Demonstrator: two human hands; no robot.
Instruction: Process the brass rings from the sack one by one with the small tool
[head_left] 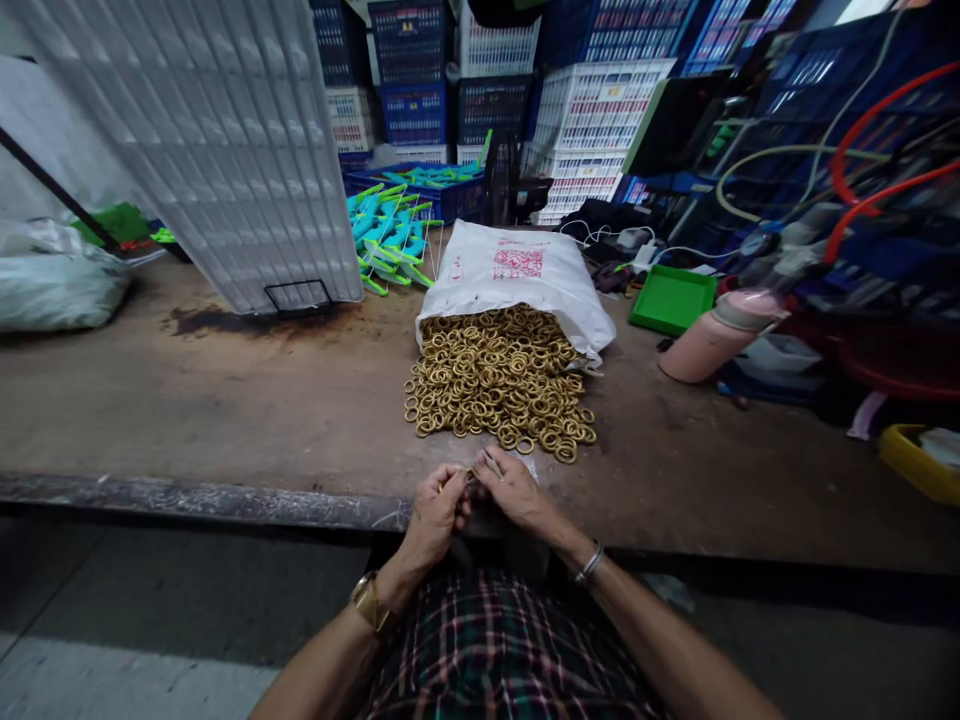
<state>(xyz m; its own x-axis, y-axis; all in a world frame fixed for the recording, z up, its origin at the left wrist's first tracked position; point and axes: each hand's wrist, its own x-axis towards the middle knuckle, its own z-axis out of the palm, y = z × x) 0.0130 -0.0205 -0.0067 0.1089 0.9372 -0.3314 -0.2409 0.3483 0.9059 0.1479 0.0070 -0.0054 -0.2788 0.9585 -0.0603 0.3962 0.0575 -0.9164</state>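
Observation:
My left hand (436, 510) is closed, its thumb and fingers pinching a gold-coloured ring, mostly hidden by the fingertips. Close against it, my right hand (521, 492) is closed on a slim metal blade-like tool (493, 463), whose exact kind I cannot make out. The fingertips of both hands meet over the table's front edge. Just beyond them lies a heap of gold-coloured rings (499, 375), spilling out of a white woven sack (480, 255) with red print. A few rings lie loose at the heap's near side.
The brown worktable (262, 410) carries a ribbed translucent panel (225, 150), teal and green plastic pieces (386, 230), a green tray (673, 300), a pink bottle (716, 340) and a yellow bin (919, 460). Stacked crates (592, 110) stand behind. Orange hoses (847, 170) hang at right.

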